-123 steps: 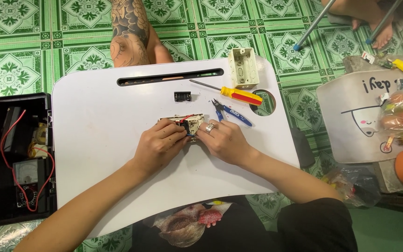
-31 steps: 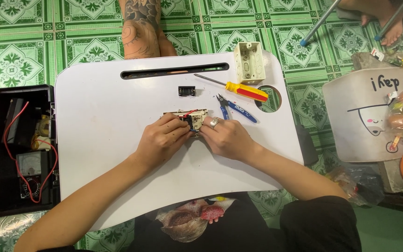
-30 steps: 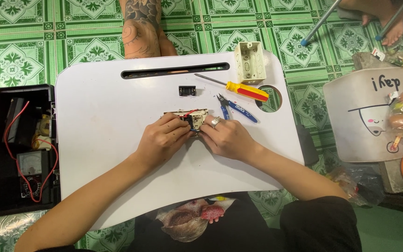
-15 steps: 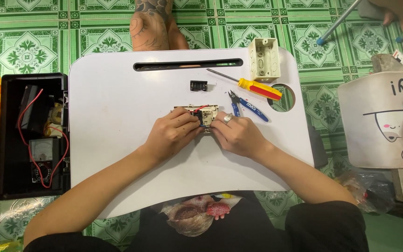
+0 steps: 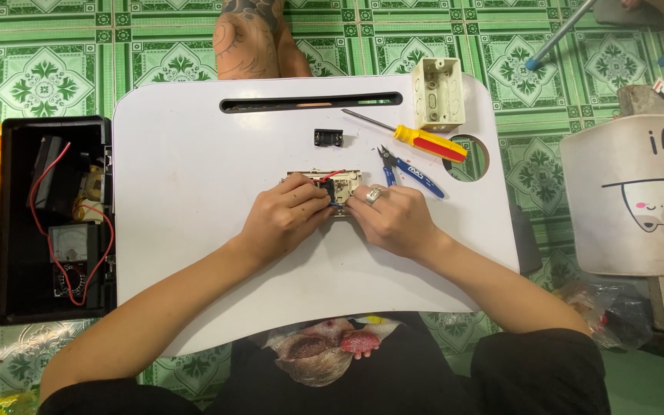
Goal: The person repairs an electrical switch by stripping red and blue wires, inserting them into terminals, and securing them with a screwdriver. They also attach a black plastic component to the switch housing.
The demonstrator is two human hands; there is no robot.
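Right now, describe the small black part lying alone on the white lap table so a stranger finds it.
On the white lap table, look just below the long slot. The small black part lies alone there, left of the yellow-handled screwdriver; it is the only loose black piece.

On a white lap table, the left hand and the right hand both pinch a beige switch plate with red wire. Behind it lie a small black part, a yellow screwdriver, blue cutters and a beige wall box. A black toolbox with a meter stands at the left.
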